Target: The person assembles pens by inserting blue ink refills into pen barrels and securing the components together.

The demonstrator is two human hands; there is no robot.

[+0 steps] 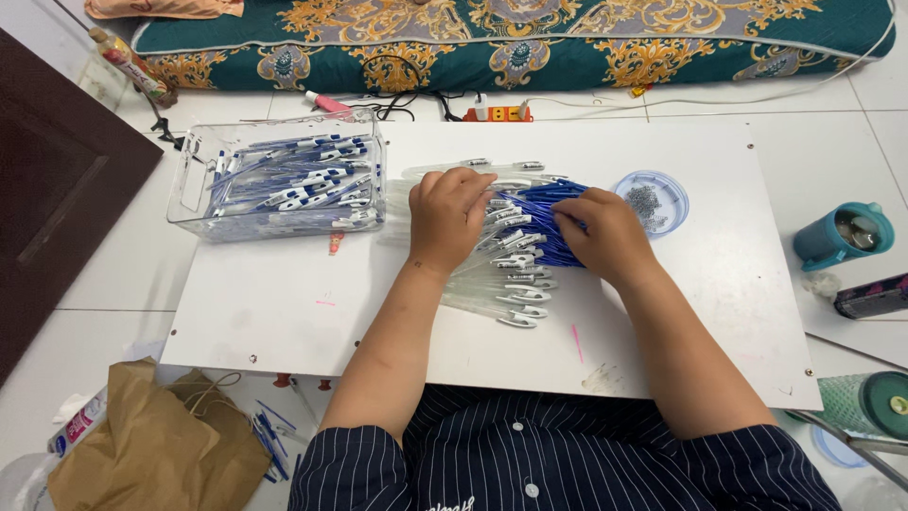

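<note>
Head view — I'm mid-sort: left hand [449, 220] lies flat, fingers curled over the clear plastic pen barrels [501, 284], right hand [605, 232] pinches the blue ink refills [544, 213] at centre. Next move probably needs one refill singled out.

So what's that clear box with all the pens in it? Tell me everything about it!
The box is a see-through plastic tub, rectangular, with straight walls and a cut-out handle at its left end. It has no lid on and sits upright on the top-left corner of the white board, partly hanging over the edge. Inside lies a loose heap of pens, blue and white, mostly pointing sideways. Neither hand touches it; the left hand is closest, just to its right.
</note>
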